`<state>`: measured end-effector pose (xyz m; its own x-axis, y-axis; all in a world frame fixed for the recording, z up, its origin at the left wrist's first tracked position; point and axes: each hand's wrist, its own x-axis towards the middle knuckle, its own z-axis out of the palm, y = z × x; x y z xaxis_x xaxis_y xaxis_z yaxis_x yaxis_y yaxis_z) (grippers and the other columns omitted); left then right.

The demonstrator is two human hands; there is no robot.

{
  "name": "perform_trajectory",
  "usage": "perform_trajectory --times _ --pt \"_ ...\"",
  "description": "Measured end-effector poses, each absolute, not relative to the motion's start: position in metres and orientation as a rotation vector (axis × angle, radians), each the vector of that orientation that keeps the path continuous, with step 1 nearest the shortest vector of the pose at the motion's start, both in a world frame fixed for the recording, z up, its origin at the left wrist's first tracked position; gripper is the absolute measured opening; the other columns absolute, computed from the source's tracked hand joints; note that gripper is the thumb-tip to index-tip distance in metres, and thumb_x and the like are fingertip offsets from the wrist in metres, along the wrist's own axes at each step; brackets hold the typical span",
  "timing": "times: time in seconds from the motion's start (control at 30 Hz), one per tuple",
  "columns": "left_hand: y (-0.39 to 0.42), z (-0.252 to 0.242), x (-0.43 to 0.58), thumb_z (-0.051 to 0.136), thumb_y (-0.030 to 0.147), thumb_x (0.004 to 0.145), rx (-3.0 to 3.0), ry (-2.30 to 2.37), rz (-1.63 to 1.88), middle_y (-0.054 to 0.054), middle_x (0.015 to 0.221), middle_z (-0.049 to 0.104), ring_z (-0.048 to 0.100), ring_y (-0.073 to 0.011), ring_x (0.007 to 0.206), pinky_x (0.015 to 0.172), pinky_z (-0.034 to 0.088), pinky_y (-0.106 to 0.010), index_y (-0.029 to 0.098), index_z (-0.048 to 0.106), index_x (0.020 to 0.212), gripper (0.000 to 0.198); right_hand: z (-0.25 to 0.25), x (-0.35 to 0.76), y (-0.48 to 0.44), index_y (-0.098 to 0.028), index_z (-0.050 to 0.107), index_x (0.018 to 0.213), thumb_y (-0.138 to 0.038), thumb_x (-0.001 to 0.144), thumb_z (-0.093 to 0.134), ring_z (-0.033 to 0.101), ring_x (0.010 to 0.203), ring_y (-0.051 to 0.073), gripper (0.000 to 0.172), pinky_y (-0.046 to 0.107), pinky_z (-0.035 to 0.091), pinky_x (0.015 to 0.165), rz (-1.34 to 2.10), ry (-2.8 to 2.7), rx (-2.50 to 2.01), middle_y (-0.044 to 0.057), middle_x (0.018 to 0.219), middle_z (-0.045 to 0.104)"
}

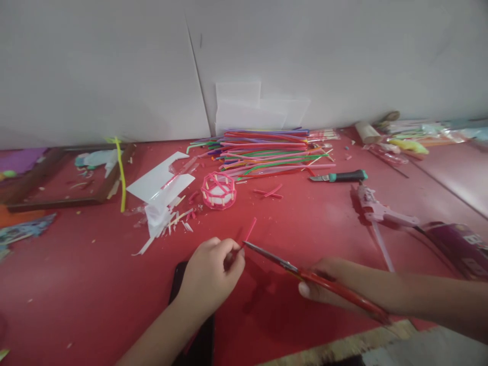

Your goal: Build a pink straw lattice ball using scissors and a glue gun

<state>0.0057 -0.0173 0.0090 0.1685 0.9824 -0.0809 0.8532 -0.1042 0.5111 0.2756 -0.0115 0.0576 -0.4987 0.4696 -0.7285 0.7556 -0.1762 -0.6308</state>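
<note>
Between the thumb and fingers of my left hand is a thin pink straw, its free end pointing up and away. My right hand grips a pair of scissors with red handles, blades aimed left. The blade tips meet the straw right beside my left fingertips; whether they are parted is hard to see. Beyond my hands sits a small round pink frame with short pale sticks as uprights. A few cut pink pieces lie to its right.
A stack of coloured straws lies against the wall. To the right are a utility knife and a pink glue gun. White paper and scraps lie left. A dark phone-like slab is under my left forearm.
</note>
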Motion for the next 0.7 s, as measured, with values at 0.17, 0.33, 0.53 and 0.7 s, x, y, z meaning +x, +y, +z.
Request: perform_trajectory --times 0.17,0.33,0.53,0.7 --pt "-0.017 0.011 0.006 0.046 0.033 0.09 1.992 1.74 0.373 -0.001 0.065 0.058 0.056 -0.0175 0.065 0.061 0.037 -0.028 0.021 0.063 0.075 0.025 0.056 0.277 -0.008 -0.021 0.034 0.059 -0.085 0.079 0.043 0.021 0.049 0.008 0.068 0.023 0.018 0.044 -1.572 1.827 1.594 -0.006 0.052 0.023" --pt "-0.015 0.009 0.006 0.049 0.032 0.089 1.988 1.748 0.352 0.0 0.064 0.055 0.055 -0.0175 0.064 0.061 0.036 -0.028 0.021 0.066 0.077 0.023 0.054 0.282 -0.009 -0.022 0.04 0.065 -0.084 0.081 0.041 0.027 0.045 0.008 0.064 0.023 0.023 0.043 -1.511 1.809 1.672 -0.005 0.051 0.033" --pt "-0.016 0.008 0.006 0.048 0.032 0.09 1.998 1.745 0.337 0.0 0.065 0.055 0.054 -0.0172 0.064 0.061 0.036 -0.028 0.021 0.068 0.081 0.024 0.05 0.283 -0.01 -0.021 0.041 0.068 -0.077 0.087 0.042 0.032 0.054 0.01 0.059 0.025 0.028 0.051 -1.575 1.879 1.53 -0.005 0.06 0.033" --pt "-0.014 0.006 0.006 0.048 0.033 0.091 2.021 1.739 0.342 0.0 0.065 0.054 0.054 -0.0171 0.064 0.061 0.036 -0.028 0.02 0.068 0.082 0.025 0.045 0.284 -0.009 -0.02 0.038 0.068 -0.072 0.088 0.049 0.027 0.057 0.009 0.057 0.024 0.025 0.052 -1.628 1.942 1.444 -0.006 0.063 0.029"
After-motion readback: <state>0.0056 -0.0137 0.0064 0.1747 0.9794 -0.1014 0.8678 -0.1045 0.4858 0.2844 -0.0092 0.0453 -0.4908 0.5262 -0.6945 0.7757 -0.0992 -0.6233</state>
